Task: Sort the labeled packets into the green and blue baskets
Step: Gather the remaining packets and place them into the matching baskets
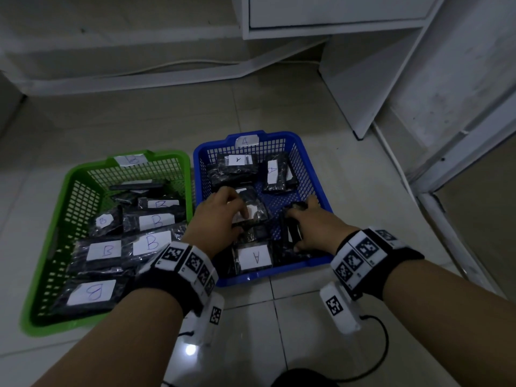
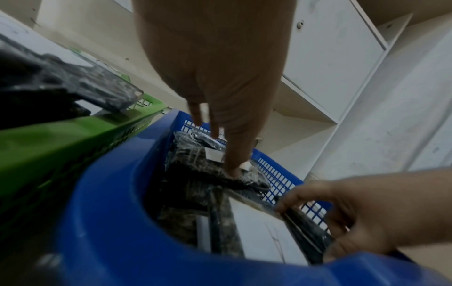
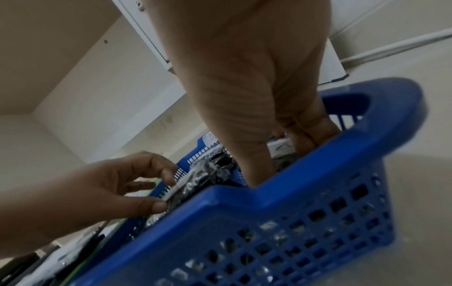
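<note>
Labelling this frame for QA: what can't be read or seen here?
- Head view: label of the black plastic packet under the left hand, covered by fingers.
- Head view: label of the black packet gripped by the right hand, edge-on.
- Left wrist view: near rim of the blue plastic basket, blurred.

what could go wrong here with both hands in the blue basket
1. Both hands, left and right, handle packets close together in the blue basket; they could get in each other's way.
2. The label of the packet under the right hand is hidden, so a wrong letter could go unnoticed.
3. The green basket is piled high near its right rim; a B packet there might slide out.
</note>
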The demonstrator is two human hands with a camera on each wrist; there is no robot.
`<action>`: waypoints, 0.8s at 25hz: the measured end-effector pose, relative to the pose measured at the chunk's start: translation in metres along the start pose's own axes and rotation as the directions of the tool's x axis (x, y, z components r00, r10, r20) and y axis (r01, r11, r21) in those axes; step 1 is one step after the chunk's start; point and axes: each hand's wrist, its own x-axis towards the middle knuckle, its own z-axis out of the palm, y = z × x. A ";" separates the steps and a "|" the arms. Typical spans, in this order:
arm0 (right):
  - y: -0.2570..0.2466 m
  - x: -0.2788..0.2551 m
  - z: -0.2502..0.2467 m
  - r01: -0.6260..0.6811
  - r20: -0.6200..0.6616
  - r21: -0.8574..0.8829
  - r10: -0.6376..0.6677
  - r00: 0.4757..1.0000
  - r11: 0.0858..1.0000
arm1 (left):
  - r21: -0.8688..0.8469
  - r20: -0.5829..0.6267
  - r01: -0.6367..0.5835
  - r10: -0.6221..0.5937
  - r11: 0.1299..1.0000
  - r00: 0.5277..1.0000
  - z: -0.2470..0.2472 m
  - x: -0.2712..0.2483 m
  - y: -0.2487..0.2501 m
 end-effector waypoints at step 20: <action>-0.023 0.013 0.010 0.278 0.112 -0.335 -0.255 0.960 0.900 | 0.029 0.091 0.061 -0.064 0.998 0.994 0.005 -0.007 0.000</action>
